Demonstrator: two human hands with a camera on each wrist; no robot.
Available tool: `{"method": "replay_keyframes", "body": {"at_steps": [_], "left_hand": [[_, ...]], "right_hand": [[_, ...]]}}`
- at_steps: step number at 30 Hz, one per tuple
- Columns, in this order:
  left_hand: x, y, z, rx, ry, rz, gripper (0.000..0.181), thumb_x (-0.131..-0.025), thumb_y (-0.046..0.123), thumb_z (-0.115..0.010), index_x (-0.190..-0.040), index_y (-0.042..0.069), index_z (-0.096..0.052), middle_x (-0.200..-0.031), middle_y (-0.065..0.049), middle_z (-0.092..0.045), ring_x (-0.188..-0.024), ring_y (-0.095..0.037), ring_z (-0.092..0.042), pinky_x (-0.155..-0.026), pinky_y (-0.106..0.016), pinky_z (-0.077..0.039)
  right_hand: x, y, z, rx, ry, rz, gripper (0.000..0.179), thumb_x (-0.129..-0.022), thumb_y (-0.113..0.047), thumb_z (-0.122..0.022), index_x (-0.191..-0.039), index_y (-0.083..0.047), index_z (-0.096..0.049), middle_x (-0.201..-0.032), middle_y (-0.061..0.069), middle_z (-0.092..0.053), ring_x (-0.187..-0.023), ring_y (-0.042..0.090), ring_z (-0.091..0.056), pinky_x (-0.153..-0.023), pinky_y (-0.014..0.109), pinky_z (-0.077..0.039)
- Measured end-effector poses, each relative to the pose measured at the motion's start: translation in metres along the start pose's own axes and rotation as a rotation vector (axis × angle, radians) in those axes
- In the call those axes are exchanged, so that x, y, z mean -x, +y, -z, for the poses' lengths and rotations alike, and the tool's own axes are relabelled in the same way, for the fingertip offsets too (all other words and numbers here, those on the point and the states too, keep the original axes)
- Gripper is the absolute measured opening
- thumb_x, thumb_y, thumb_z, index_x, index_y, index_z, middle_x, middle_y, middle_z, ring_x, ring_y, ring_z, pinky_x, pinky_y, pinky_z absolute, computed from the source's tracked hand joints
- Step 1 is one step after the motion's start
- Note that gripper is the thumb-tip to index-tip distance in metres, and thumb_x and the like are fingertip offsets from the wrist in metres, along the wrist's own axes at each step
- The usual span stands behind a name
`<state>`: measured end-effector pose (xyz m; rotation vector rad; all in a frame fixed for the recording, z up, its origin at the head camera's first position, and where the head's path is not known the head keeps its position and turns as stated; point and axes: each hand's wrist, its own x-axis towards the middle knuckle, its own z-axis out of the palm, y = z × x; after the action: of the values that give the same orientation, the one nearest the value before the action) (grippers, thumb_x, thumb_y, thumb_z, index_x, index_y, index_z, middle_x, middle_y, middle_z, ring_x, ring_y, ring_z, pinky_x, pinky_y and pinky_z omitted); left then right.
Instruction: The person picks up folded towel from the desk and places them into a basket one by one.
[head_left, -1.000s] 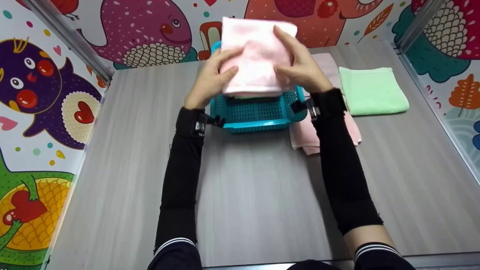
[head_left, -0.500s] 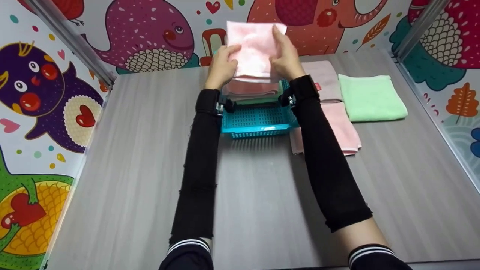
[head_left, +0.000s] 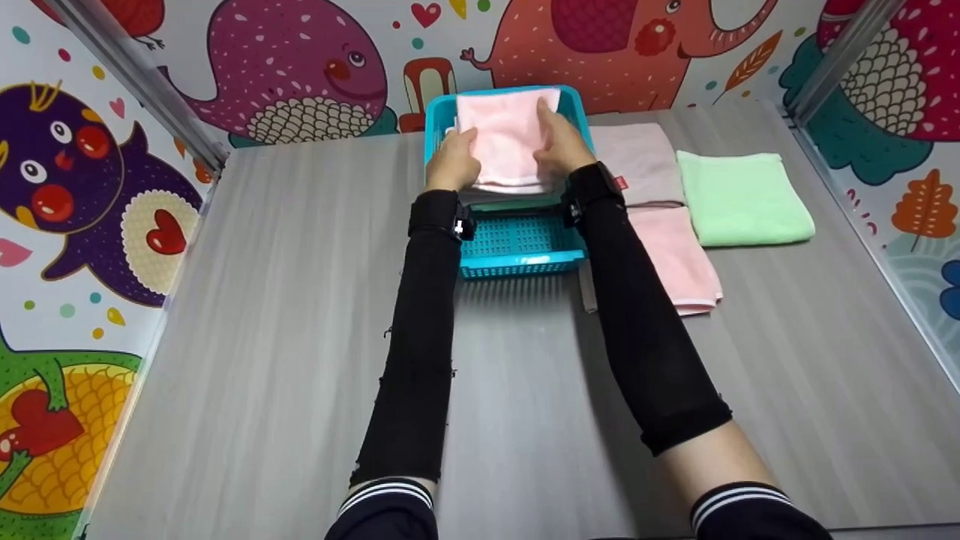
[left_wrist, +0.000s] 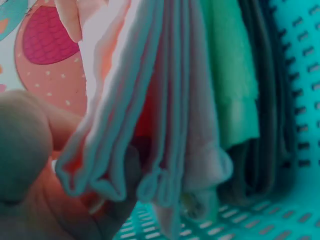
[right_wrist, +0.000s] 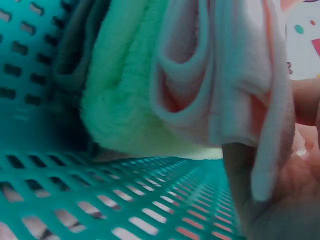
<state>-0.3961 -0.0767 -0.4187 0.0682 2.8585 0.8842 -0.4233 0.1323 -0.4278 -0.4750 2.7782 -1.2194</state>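
While the left hand (head_left: 454, 160) has its fingers curled round a folded pink cloth (head_left: 504, 139) in the teal basket (head_left: 523, 263), the right hand (head_left: 564, 144) pinches its other edge. Right of those fingers, on the desk (head_left: 285, 300), lie a mauve cloth (head_left: 643, 157), a nearer pink towel (head_left: 681, 255) partly behind the right sleeve (head_left: 651, 330), and a green towel (head_left: 746, 199).

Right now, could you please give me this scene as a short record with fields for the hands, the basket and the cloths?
Left hand: the left hand grips one side of the held pink cloth
Right hand: the right hand grips its other side
Basket: teal basket, perforated
Also in basket: green cloth, dark cloth; full count unclear
Right of basket: greyish-pink cloth with red tag; second pink cloth, partly behind the right sleeve
Farthest right: light green cloth, folded
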Motion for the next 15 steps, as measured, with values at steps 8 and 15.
{"method": "replay_keyframes", "body": {"at_steps": [8,15], "left_hand": [[0.006,-0.005,-0.011,-0.066,0.041,-0.026,0.065,-0.103,-0.005,-0.048,-0.162,0.017,-0.036,-0.174,-0.012,-0.013,-0.153,-0.039,-0.031,-0.120,-0.044,-0.038],[0.001,0.000,-0.010,-0.157,0.034,-0.088,0.070,-0.102,-0.008,-0.047,-0.163,0.024,-0.035,-0.173,-0.005,-0.022,-0.160,-0.031,-0.019,-0.129,-0.047,-0.020]], "right_hand": [[0.001,0.002,-0.018,0.104,0.096,-0.119,0.062,-0.097,-0.004,-0.067,-0.155,-0.001,-0.045,-0.154,0.028,-0.040,-0.126,0.037,-0.054,-0.109,0.043,-0.046],[-0.001,-0.004,-0.016,0.258,0.019,-0.183,0.035,-0.102,-0.010,-0.052,-0.135,-0.003,-0.057,-0.156,0.030,-0.034,-0.131,0.040,-0.050,-0.106,0.048,-0.045]]}}
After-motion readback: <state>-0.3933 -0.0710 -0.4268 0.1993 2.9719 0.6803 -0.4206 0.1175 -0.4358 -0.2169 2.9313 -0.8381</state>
